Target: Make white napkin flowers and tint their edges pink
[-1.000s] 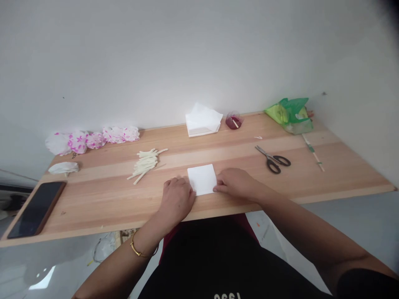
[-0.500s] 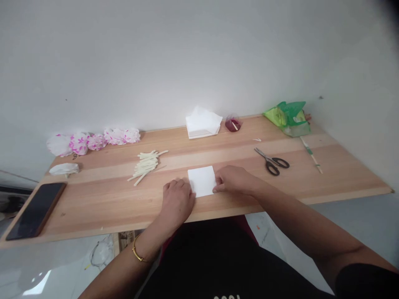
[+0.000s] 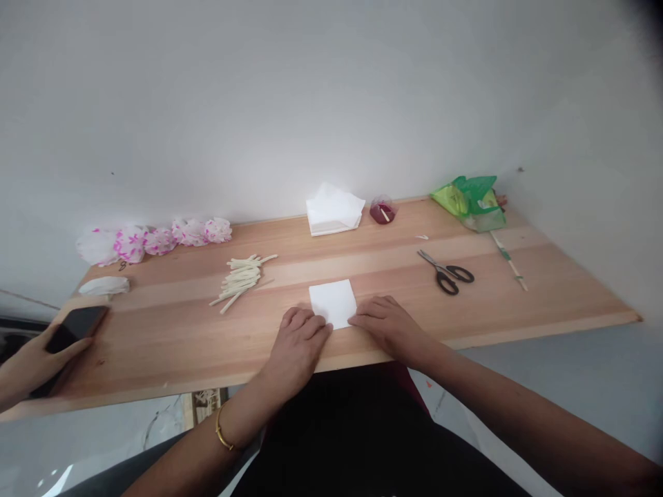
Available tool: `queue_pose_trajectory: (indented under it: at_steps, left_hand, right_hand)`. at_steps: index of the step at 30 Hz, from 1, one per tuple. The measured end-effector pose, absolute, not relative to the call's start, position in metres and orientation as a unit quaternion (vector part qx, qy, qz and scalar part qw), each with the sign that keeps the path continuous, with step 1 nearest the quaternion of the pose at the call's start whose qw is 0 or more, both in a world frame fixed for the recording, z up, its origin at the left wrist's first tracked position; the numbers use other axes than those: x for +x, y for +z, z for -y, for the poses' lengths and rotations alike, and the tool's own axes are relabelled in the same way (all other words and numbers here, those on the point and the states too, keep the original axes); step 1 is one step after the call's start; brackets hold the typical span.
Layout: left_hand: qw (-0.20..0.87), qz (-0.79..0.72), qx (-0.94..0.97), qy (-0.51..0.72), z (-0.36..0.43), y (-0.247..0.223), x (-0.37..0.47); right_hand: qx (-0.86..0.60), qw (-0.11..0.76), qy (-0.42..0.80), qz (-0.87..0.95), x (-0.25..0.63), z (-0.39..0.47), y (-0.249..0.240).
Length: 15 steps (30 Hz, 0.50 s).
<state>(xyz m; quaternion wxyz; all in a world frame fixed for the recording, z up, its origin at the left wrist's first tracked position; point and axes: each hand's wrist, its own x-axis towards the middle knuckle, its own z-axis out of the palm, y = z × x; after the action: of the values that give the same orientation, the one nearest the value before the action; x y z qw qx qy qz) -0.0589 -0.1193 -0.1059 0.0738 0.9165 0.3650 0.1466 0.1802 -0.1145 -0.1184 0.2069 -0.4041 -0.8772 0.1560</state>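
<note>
Fingers of the left hand (image 3: 296,348) and right hand (image 3: 389,328) touched the white paper square (image 3: 334,302) at about seven and four o'clock; whether they gripped it, I could not tell. Beyond, on the tabletop (image 3: 170,338), a paper stack (image 3: 335,215) lay at twelve.

Indoor craft spot; home or workshop undetermined. Plain wall (image 3: 331,103) filled upper frame; wooden surface (image 3: 181,338) across middle carried white paper square (image 3: 333,302) (centre), scissors (image 3: 445,270) (right), pink-and-white puffs (image 3: 158,241) (left).

A plain white square of paper (image 3: 333,304) lies flat near the wooden tabletop's (image 3: 362,259) front edge.
</note>
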Motion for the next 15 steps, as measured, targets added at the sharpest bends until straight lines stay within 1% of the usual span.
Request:
queue_pose_trajectory:
  at_steps: [3, 6, 11, 15]
  left_hand:
    - [0.082, -0.36, 0.918, 0.143, 0.123, -0.103, -0.06]
    - [0.081, -0.363, 0.915, 0.158, 0.132, -0.105, -0.06]
    - [0.068, -0.348, 0.915, 0.191, 0.148, -0.116, -0.062]
    - [0.06, -0.325, 0.924, 0.193, 0.153, -0.122, -0.065]
  right_hand:
    - [-0.405, 0.188, 0.134, 0.885, 0.181, 0.13, -0.118]
    - [-0.406, 0.191, 0.124, 0.885, 0.179, 0.148, -0.12]
    - [-0.421, 0.246, 0.064, 0.871, 0.175, 0.173, -0.139]
    - [-0.42, 0.271, 0.062, 0.864, 0.173, 0.178, -0.145]
